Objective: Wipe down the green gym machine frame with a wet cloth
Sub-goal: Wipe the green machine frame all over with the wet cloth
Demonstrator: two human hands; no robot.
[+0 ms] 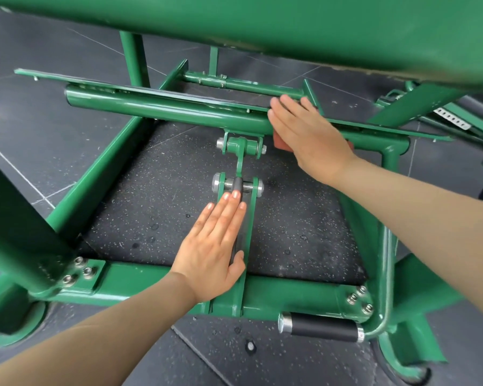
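The green gym machine frame (pixel 156 110) fills the view, with a round cross tube in the middle and a base bar near me. My right hand (pixel 307 135) lies flat with straight fingers on the right part of that tube, pressing an orange-red cloth (pixel 280 140) against it; only the cloth's edges show under the palm. My left hand (pixel 215 246) rests flat, fingers straight, on the forked green link arm (pixel 248 232) that runs from the base bar up to a bolted pivot.
A thick green upright (pixel 20 232) stands at the left and a wide green beam (pixel 290 29) overhangs the top. A black roller peg (pixel 322 327) sticks out at the lower right. Speckled black rubber flooring (pixel 156 190) with water drops lies inside the frame.
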